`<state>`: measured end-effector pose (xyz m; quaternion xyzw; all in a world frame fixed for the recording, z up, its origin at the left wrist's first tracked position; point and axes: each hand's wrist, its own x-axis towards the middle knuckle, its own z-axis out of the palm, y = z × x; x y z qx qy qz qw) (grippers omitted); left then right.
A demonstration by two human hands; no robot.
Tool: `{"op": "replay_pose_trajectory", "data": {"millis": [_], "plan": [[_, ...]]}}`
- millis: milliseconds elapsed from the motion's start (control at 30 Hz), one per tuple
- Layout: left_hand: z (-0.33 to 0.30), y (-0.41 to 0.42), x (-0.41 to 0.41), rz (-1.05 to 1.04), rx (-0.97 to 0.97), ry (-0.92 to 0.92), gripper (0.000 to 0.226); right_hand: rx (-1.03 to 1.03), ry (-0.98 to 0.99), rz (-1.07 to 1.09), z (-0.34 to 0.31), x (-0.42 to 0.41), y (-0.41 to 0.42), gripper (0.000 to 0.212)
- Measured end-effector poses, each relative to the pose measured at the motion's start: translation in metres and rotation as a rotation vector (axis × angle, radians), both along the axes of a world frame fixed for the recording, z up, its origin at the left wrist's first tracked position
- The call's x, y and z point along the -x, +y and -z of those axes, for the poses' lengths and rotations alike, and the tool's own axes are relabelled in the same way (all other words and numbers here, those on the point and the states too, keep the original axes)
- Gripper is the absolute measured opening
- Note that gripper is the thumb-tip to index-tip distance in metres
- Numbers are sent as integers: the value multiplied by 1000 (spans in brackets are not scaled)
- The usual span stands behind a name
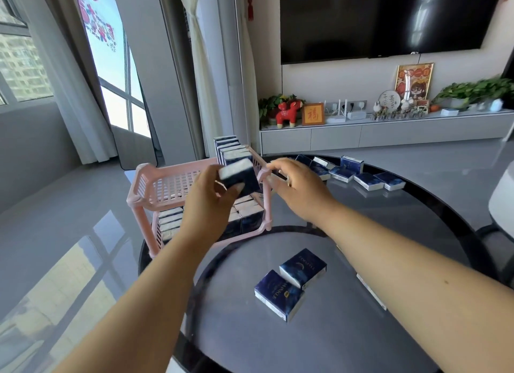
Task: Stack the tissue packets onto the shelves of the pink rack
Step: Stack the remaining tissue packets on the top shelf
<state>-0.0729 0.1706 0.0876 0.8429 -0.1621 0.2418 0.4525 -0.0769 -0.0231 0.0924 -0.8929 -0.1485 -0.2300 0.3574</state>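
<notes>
The pink rack (144, 189) stands at the left edge of the round dark table (361, 331). Its top shelf holds a row of upright dark blue tissue packets (230, 147) at the far right; the lower shelf is packed with more packets (250, 214). My left hand (205, 206) grips one blue packet (239, 175) above the top shelf, next to that row. My right hand (300, 189) hovers just right of the rack's corner post with fingers loosely bent and nothing visible in it. Two packets (292, 281) lie flat on the table near me. Several more packets (358, 175) lie at the table's far side.
A white strip-like object (371, 290) lies on the table partly under my right forearm. A white rounded object (500, 200) sits at the right edge. Beyond the table is glossy grey floor (69, 206), a TV cabinet (389, 133) with ornaments, and a wall TV (389, 19).
</notes>
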Motion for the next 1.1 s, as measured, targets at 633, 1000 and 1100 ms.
{"op": "replay_pose_trajectory", "data": {"millis": [633,1000,1100], "plan": [[-5,-11,-47,-52,-151,-131,37,128,79,-2,11,-27,5,42],[3,-8,-51,-125,-209,-187,28,153,75,11,10,-26,7,43],[0,-7,-49,-176,-243,-231,26,140,78,12,10,-27,8,42]]}}
